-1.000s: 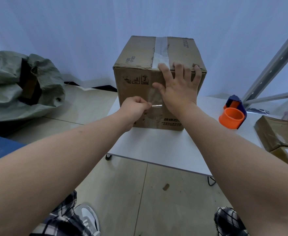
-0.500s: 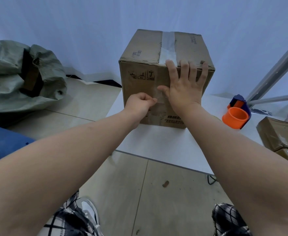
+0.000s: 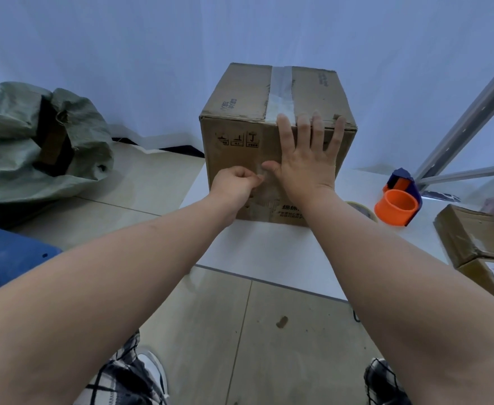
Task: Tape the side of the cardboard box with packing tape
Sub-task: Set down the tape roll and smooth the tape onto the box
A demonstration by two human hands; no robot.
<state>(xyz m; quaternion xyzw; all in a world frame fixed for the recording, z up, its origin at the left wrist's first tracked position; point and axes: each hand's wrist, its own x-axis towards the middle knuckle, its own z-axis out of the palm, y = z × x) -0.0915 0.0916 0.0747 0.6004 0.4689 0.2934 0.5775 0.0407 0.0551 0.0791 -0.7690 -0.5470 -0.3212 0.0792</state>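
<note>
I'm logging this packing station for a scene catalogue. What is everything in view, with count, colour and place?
cardboard box: one, brown, upright on the table's left part
packing tape: one clear strip, down the box top's middle and onto the near side
table: one, white, centre right
tape dispenser: one, orange with dark blue, on the table right of the box
tape roll: one, pale, partly hidden behind the right forearm
flat parcels: two, brown, stacked at the table's right edge
sack: one, grey-green, on the floor at left
metal frame: grey bars, far right
left hand: closed, pinching at the box's near side
right hand: open, flat on the box's near side
</note>
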